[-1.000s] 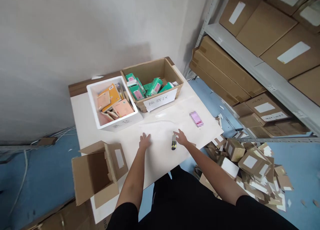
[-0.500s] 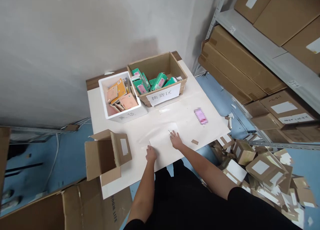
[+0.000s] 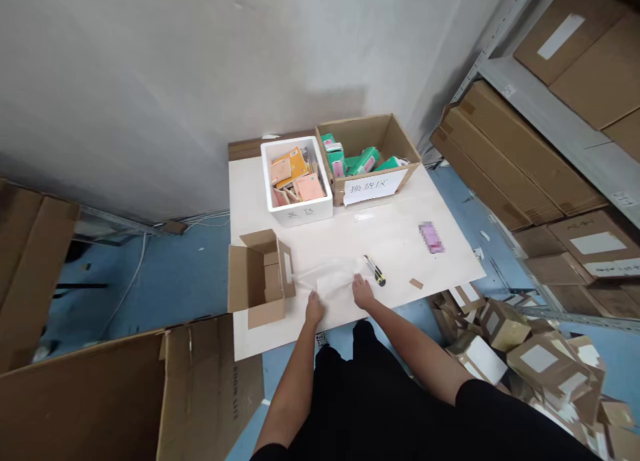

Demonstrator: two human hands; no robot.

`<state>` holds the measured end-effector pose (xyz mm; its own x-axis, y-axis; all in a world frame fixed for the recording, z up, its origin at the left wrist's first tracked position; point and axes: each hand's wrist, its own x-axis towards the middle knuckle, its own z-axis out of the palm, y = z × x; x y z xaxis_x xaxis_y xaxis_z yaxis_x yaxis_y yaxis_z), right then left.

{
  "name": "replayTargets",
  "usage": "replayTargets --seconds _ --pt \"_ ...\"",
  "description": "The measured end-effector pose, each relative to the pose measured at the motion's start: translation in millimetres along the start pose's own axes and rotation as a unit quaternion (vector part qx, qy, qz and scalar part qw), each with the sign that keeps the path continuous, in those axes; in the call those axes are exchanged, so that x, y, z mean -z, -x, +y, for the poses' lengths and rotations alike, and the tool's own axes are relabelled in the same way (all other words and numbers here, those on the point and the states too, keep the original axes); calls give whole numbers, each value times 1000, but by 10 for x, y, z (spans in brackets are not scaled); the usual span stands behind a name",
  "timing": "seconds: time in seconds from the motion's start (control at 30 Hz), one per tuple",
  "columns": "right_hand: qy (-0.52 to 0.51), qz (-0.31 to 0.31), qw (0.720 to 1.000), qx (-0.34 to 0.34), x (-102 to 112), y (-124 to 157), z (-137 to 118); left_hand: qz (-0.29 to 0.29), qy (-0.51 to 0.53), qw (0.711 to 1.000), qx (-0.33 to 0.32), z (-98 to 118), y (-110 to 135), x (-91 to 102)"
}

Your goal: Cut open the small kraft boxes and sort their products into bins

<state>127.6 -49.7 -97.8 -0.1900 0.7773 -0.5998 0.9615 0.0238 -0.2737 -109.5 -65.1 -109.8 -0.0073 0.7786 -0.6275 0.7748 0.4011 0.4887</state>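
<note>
A thin, translucent white plastic bag with a white sheet or label on it lies crumpled on the white table. My left hand is closed on its near left edge. At its right side my right hand rests low on the tabletop, fingers closed on the bag's edge; the fingertips are small and hard to see. Just beyond and right of that hand lies a yellow and black box cutter, apart from the fingers. To the left stands an open cardboard box, its flaps spread.
At the back stand a white foam box of booklets and a cardboard carton holding green boxes. A blurred pink item and a cardboard scrap lie on the right. Shelves and piled cartons flank the table.
The view has shifted, so the table sits farther right. The box cutter, mostly covered by my right hand before, now lies free beside it. My right hand has moved onto the bag's edge.
</note>
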Motion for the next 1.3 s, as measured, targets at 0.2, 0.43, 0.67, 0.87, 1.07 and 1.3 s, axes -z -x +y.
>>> replayTargets --seconds 0.2,0.43,0.67,0.87,1.07,1.3 --pt "-349 117 929 -37 -57 39 -617 -20 74 979 -190 21 45 -21" --pt "-582 303 754 -14 487 27 -1356 45 80 892 -443 -39 445 730" --pt "-462 463 748 110 1291 -44 -2474 252 -67 918 -299 -815 529 2104" --pt "-144 315 917 196 919 -431 -3220 150 -126 965 -177 -1246 530 2038" --pt "-47 223 940 252 334 -418 -3133 239 -110 944 -198 -1403 630 1763" --pt "-15 370 889 269 231 147 -2614 339 -135 888 -280 -1065 624 1731"
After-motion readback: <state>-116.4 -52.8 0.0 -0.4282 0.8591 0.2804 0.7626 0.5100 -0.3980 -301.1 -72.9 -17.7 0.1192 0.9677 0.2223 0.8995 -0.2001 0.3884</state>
